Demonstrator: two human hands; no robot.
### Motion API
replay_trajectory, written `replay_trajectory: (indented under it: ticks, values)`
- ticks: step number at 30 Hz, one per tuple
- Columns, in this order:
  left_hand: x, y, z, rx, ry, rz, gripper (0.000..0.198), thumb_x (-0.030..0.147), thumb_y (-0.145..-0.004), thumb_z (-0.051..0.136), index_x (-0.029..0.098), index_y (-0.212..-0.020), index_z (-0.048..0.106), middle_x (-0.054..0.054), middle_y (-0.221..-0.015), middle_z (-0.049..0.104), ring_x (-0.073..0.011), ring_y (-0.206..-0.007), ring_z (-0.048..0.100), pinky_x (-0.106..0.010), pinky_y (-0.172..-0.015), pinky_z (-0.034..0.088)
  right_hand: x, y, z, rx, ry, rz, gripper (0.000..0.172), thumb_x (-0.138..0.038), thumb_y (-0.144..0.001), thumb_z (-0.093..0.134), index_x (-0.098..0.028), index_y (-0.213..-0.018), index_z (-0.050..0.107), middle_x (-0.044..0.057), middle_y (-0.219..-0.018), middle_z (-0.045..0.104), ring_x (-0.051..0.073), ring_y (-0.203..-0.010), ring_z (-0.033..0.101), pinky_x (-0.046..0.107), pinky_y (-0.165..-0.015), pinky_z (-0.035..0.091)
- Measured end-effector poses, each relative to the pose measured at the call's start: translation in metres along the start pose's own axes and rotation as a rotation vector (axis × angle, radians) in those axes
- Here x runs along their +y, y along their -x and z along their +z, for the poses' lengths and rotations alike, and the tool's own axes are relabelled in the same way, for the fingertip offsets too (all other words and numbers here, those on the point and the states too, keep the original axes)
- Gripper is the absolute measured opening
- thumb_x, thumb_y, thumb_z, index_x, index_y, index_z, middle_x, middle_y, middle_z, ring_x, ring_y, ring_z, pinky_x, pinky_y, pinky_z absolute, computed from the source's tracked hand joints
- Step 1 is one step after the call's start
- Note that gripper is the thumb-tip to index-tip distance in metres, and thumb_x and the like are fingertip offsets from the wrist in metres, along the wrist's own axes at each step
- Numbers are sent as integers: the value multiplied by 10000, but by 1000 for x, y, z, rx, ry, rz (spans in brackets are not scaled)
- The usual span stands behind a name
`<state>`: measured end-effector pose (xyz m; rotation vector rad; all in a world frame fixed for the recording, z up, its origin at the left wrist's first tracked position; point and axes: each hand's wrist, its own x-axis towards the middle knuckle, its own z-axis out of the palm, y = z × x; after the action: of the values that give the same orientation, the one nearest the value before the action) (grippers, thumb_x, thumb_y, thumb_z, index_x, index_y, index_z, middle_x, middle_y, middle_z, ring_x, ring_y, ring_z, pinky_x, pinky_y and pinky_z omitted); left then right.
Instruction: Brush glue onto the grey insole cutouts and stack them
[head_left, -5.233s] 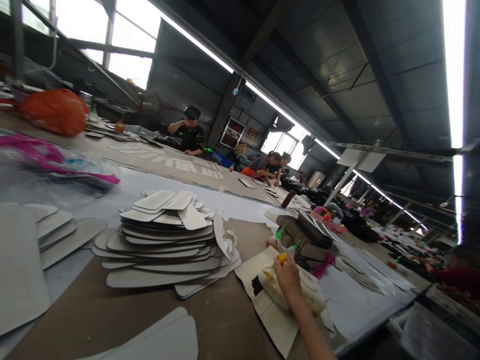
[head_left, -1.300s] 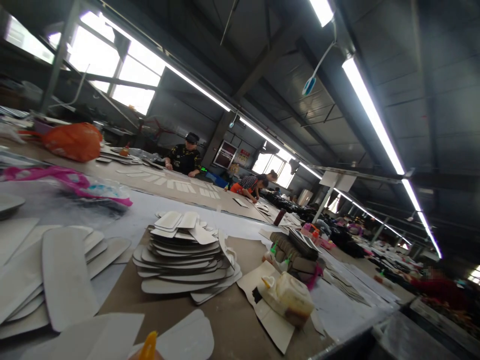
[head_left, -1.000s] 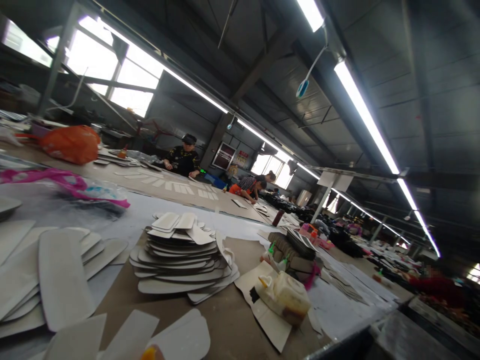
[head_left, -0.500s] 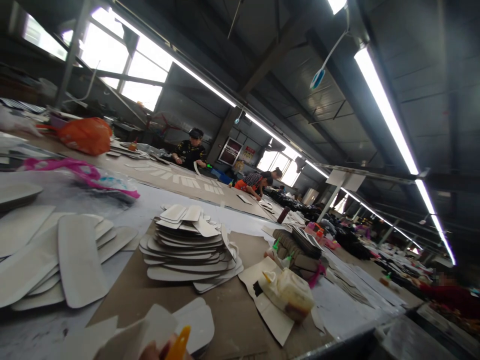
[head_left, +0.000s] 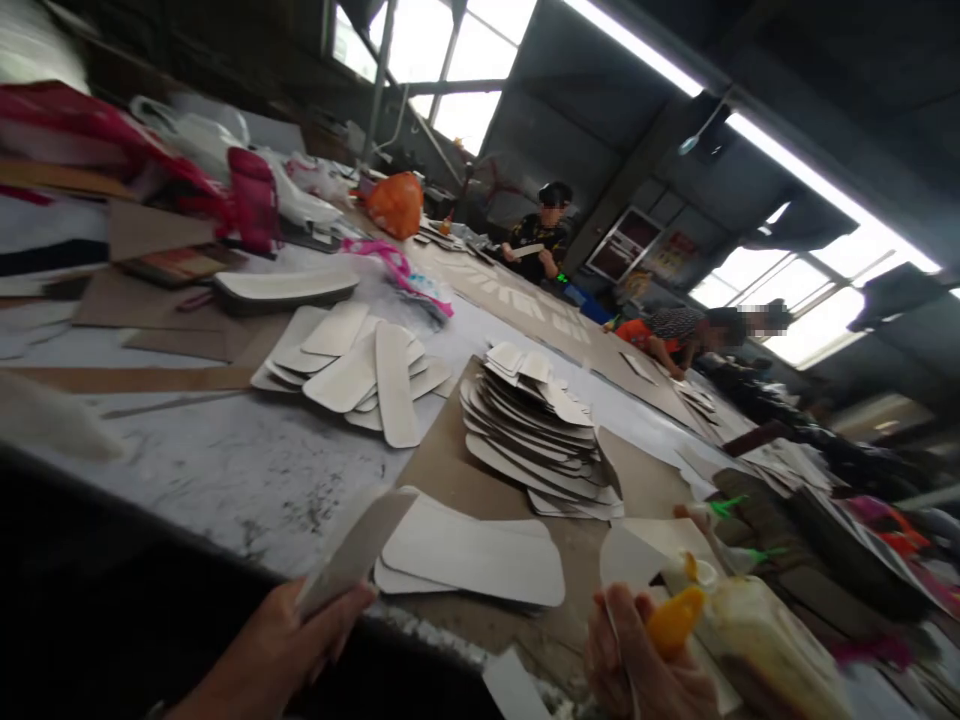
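The left hand point(head_left: 289, 635) and right hand point(head_left: 649, 665) are bare. A small pale edge point(head_left: 155, 711) at the left wrist point(head_left: 196, 698) may be a bracelet or cuff

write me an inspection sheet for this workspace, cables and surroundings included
Surface: white tabletop, dark-specked near the front edge, partly under a brown sheet
Work things: uneven stack of pale panels, looser pile to its left, stained jug
Clutter: orange bag, brown card pieces
Grasp: left fingers grip one panel; right fingers hold a yellow-orange object
Cables: cord hanging near the ceiling light
Surroundings: person across the table, bright window
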<state>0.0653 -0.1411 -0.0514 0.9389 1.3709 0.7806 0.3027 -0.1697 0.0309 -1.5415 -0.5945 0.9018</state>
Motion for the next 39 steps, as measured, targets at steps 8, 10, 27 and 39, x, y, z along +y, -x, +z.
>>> replay_trajectory:
  ticks: [8, 10, 27, 39]
  values:
    - [21, -55, 5, 56, 77, -16, 326, 474, -597, 626, 160, -675, 588, 54, -453, 475, -132, -457, 467, -224, -442, 339, 12, -43, 34, -706, 676, -46, 339, -480, -700, 588, -184, -580, 473, -59, -536, 357, 91, -518, 325, 222, -513, 308]
    - [17, -62, 6, 52, 8, -6, 265, 426, -625, 597, 163, -640, 575, 45, -481, 500, -137, -495, 488, -225, -467, 350, 13, -52, 55, -866, 731, -31, 317, -436, -723, 557, -192, -568, 427, -63, -536, 331, 84, -515, 291, 217, -493, 269]
    - [18, -71, 5, -54, -85, 42, 219, 401, -662, 508, 188, -610, 497, 44, -538, 484, -146, -546, 476, -245, -532, 371, 37, -92, 110, -949, 1228, -95, 200, -325, -716, 578, -169, -592, 571, -42, -520, 431, 92, -508, 377, 219, -477, 225]
    - [27, -76, 10, 44, -156, 124, 398, 363, -603, 605, 133, -925, 652, -92, -919, 699, -273, -916, 620, -315, -815, 462, 36, -91, 112, -956, 1224, -146, 167, -278, -720, 600, -166, -597, 600, -63, -500, 371, 80, -504, 335, 214, -477, 226]
